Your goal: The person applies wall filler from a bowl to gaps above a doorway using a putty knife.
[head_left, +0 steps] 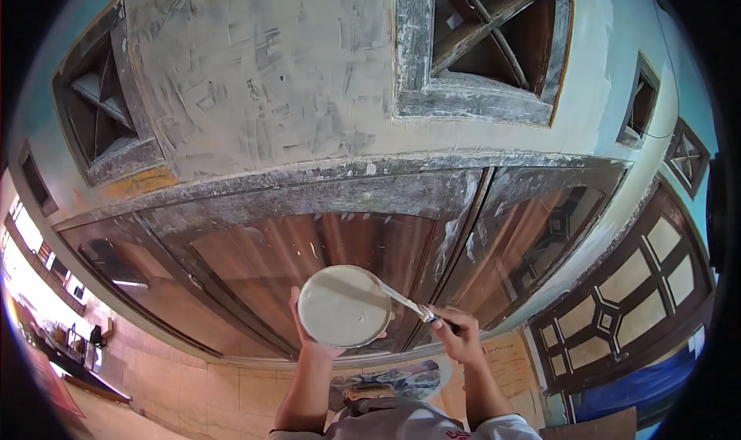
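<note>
My left hand (307, 333) holds a round, shallow container (324, 333) of smooth off-white paste or paint from below. Its fingers wrap up around both sides of the rim. In my right hand (458, 333) is a slim tool with a white-smeared shaft (404, 301) and a bluish handle. The far end of this tool reaches the container's right rim; I cannot tell whether it is a brush or a putty knife. Both hands are in front of the lower body, before a glazed dark wood frame (309, 197) with worn, white-spotted paint.
Above the frame rises a wall (262, 77) with patchy grey-white filler. Wooden vents with crossed bars (486, 35) are set in it. A panelled door (625, 301) stands right, beside a blue sheet (641, 386). Cardboard (505, 367) and a patterned mat (409, 380) lie on the tiled floor.
</note>
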### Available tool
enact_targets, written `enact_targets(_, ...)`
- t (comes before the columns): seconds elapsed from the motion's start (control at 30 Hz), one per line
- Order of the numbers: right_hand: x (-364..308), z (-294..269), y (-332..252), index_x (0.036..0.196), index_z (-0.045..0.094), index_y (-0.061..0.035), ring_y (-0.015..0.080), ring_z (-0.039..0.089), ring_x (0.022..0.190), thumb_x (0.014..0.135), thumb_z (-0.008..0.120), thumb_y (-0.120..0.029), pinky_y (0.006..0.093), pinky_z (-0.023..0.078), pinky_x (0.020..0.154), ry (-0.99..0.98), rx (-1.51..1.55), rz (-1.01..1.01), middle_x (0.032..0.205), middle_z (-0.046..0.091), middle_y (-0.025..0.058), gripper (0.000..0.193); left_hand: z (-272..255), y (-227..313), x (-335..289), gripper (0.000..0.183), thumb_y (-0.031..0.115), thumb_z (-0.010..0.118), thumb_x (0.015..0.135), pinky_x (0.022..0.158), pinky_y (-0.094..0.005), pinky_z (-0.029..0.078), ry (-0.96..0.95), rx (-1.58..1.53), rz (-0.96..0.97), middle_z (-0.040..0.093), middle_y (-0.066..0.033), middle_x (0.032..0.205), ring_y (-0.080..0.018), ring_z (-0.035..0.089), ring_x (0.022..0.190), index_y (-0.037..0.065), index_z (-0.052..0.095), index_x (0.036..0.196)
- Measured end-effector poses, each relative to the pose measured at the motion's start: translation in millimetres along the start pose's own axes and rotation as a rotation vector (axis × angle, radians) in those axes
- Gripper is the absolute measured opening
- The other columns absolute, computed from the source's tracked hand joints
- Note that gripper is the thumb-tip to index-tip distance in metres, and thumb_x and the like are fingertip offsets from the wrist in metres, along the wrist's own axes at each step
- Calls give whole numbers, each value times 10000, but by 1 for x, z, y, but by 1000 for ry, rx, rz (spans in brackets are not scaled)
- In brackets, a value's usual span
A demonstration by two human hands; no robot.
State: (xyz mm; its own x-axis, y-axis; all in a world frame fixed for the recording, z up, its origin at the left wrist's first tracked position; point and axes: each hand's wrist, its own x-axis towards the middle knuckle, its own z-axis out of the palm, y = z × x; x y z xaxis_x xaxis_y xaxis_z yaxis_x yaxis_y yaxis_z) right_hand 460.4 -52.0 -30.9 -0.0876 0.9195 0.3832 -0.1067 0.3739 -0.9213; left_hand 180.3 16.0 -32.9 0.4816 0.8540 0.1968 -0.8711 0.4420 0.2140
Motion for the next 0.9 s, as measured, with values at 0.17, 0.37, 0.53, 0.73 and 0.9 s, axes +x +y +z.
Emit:
enact_targets(0.17, -5, -14, 3, 1141, 776, -36, 197, 597, 653, 864, 798, -58, 309, 474, 593, 65, -658, -322, 802, 655, 99, 279, -17, -15, 7, 948, 828, 450, 875, 782, -845, 474, 77, -28, -9, 441, -271, 1537, -678, 486, 1226, 124, 475, 1511)
enact_targets(0.37, -11, -49, 16, 1104, 787, -43, 257, 708, 708, 826, 793, -30, 320, 524, 623, 161, -832, -229, 837, 700, 140, 278, -41, -16, 0, 836, 794, 456, 892, 852, -811, 473, 162, 78, 10, 545, -153, 1479, -488, 553, 1247, 180, 564, 1448)
enact_targets(0.53, -18, -34, 10, 1109, 790, -70, 263, 695, 685, 833, 802, -69, 344, 539, 632, 98, -712, -223, 863, 714, 121, 276, -48, -18, 0, 849, 792, 461, 891, 865, -796, 481, 119, 96, -5, 534, -146, 1501, -489, 552, 1251, 159, 571, 1446)
enact_targets(0.73, -7, -57, 31, 1143, 776, -51, 250, 702, 740, 845, 802, -57, 343, 555, 680, 121, -732, -42, 890, 722, 134, 299, -67, -19, -7, 888, 804, 464, 883, 861, -790, 485, 243, 60, 71, 528, -178, 1503, -490, 552, 1256, 131, 558, 1455)
enact_targets(0.9, -4, -53, 8, 1126, 787, -59, 225, 696, 721, 827, 816, -45, 332, 541, 656, 58, -590, -160, 842, 713, 122, 301, -46, -23, -5, 912, 814, 464, 878, 882, -787, 482, 54, 79, -4, 533, -200, 1486, -506, 547, 1257, 125, 536, 1471)
